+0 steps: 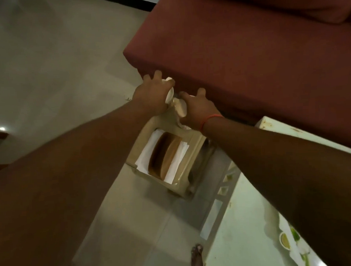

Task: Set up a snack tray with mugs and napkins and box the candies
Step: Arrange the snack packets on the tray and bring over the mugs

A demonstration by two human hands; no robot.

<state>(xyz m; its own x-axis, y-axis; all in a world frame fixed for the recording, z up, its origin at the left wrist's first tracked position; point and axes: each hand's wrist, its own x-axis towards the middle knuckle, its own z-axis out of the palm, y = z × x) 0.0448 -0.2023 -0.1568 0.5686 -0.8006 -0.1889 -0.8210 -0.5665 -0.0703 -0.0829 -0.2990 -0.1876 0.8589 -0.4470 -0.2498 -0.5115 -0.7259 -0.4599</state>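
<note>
My left hand (152,95) is closed around a white mug (169,95), which shows only between the fingers. Right beside it, my right hand (197,109) grips a cream mug (181,108). The two mugs are close together, above the far end of a beige plastic stool (193,144). A brown tray (163,155) lies on the stool, over white napkins (146,152) that stick out on both sides. The view is dim and blurred, and I see no candies or box.
A maroon sofa (248,58) stands right behind the stool, its edge just past my hands. A white table (236,221) with a printed top is at the right. My bare foot (197,259) rests on the pale tiled floor (45,68).
</note>
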